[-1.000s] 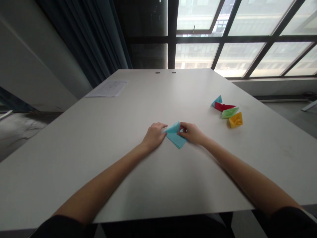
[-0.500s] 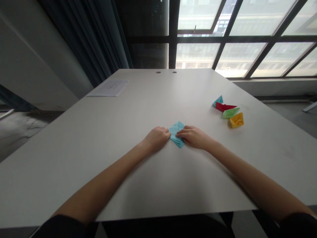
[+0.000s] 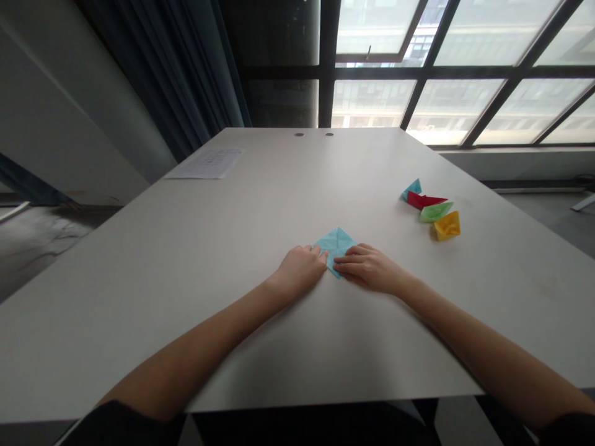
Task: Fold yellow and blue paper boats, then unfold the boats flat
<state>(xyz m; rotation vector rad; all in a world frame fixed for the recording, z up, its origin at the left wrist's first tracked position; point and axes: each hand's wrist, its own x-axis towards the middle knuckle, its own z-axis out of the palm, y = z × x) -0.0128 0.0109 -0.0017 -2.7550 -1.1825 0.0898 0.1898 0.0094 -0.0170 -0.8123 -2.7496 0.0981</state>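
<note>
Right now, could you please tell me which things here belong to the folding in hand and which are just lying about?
In hand: blue paper, pressed onto the table by the left hand and right hand.
Lying about: teal piece, red piece, green piece, yellow piece, printed sheet.

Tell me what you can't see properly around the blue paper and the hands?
Head view: near corner of the blue paper, covered by the left hand and right hand.
Head view: whether the left hand pinches it; its knuckles hide the fingertips.
Head view: print on the white sheet, too small.
</note>
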